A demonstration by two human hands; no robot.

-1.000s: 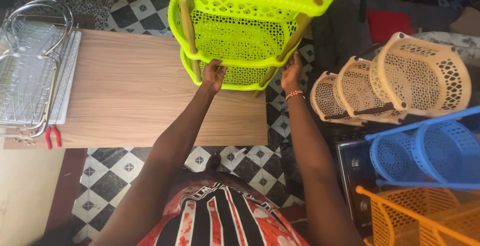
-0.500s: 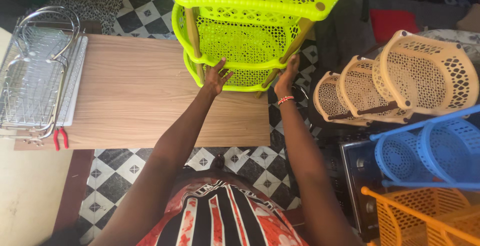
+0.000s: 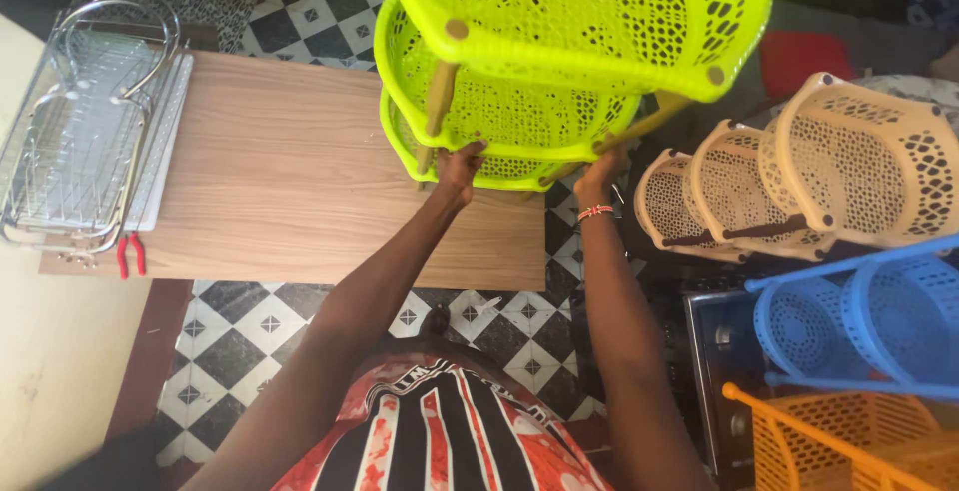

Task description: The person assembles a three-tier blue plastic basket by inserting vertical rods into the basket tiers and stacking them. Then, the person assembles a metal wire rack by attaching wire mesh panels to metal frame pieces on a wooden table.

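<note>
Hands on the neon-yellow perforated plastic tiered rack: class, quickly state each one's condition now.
Left hand: closed on the neon-yellow perforated plastic tiered rack's lowest basket rim.
Right hand: gripping that rim too.

both arms stretched forward and up, elbows nearly straight, forearms roughly parallel. left hand [image 3: 458,166] raised, fingers curled in a closed grip, knuckles toward camera. right hand [image 3: 600,173] level with it, fingers likewise curled shut, beaded band on the wrist. hands apart, not touching.
</note>
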